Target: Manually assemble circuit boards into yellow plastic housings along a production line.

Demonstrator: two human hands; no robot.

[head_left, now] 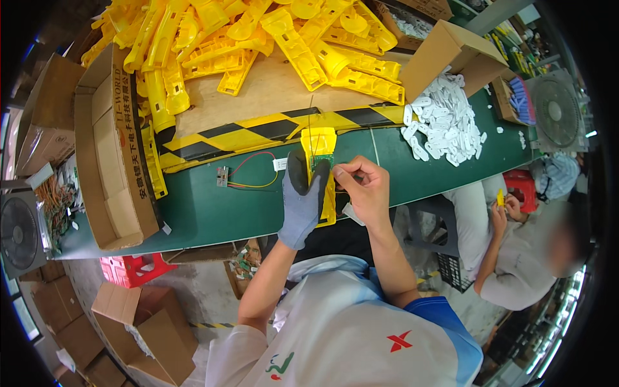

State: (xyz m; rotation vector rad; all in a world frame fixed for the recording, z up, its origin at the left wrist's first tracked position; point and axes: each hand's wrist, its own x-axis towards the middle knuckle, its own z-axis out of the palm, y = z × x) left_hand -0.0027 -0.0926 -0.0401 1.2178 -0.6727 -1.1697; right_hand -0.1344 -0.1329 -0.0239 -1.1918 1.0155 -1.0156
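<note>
My left hand (pixel 302 205), in a grey glove with dark fingertips, grips a long yellow plastic housing (pixel 318 138) over the near edge of the bench. A small green circuit board (pixel 324 158) sits in the housing, partly covered by my fingers. My bare right hand (pixel 367 193) is closed in a pinch at the board's right side; what lies between its fingertips is too small to make out. Red and yellow wires (pixel 255 187) run left from the housing to a small silvery part (pixel 222 176) on the green bench. A white tag (pixel 280 164) lies beside the glove.
Yellow housings (pixel 293 51) are heaped on a wooden board behind black-and-yellow tape (pixel 258 133). White plastic pieces (pixel 445 119) spill from a tipped carton (pixel 451 55) at right. An open carton (pixel 109 161) and a fan (pixel 20 222) stand left. A seated co-worker (pixel 516 258) holds a yellow piece.
</note>
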